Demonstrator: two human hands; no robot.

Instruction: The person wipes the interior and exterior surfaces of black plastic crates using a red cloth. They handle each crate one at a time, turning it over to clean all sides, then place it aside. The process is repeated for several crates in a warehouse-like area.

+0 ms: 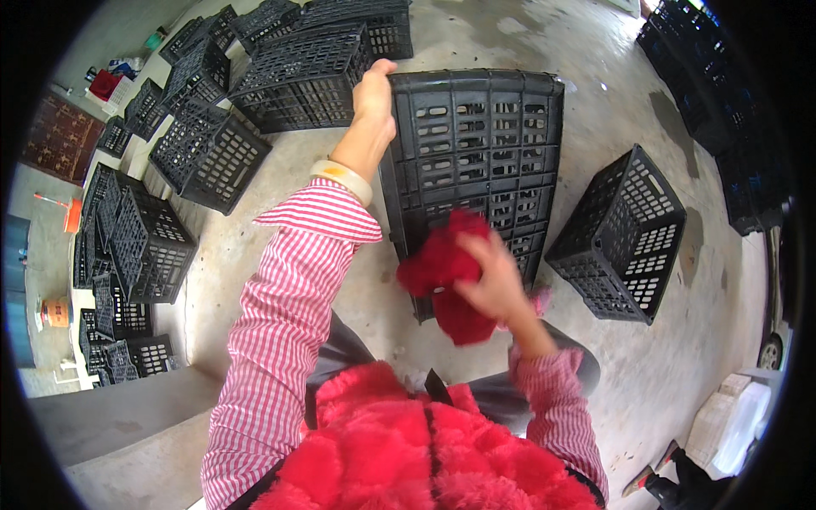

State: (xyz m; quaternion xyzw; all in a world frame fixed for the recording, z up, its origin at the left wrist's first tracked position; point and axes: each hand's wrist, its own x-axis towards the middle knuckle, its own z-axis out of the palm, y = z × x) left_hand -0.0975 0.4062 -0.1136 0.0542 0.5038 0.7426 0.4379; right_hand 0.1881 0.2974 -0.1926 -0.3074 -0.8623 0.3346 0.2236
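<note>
A black plastic crate stands tilted up in front of me, its slotted side facing me. My left hand grips the crate's upper left edge, fingers hidden behind it. My right hand is closed on a red cloth against the lower part of the crate. Hand and cloth are blurred by motion. A pale bangle circles my left wrist.
Another black crate sits on the concrete floor to the right. Several more crates stand at the far left, with further ones along the left. A dark stack of crates rises at the far right. White boxes lie at the lower right, near a shoe.
</note>
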